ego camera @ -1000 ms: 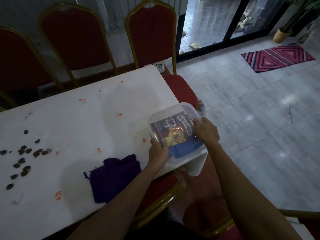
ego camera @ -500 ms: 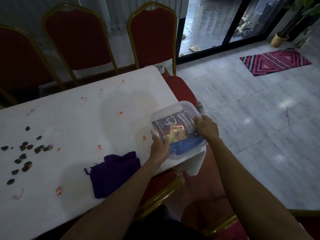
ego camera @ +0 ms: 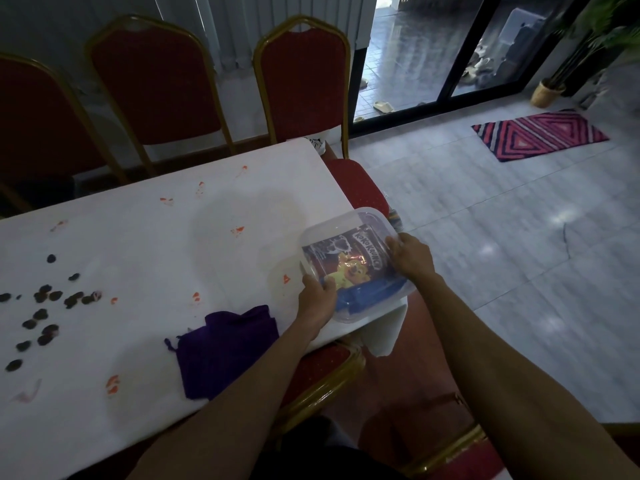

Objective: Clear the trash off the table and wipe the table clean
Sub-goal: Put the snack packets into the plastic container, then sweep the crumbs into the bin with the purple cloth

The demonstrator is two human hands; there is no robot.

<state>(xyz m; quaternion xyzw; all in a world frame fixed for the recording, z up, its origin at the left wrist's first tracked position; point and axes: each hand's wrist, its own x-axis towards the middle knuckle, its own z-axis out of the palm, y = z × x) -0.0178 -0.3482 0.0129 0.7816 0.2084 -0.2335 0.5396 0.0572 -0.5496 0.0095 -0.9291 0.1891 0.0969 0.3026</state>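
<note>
Both hands, left (ego camera: 317, 301) and right (ego camera: 411, 255), clasp the container (ego camera: 341, 232).

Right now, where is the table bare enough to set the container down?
The widest bare patch of the table lies between the dark scraps on the left, the purple cloth at the near edge and the container; only red smears dot it. The far right corner is free too. The left end is crowded.
</note>
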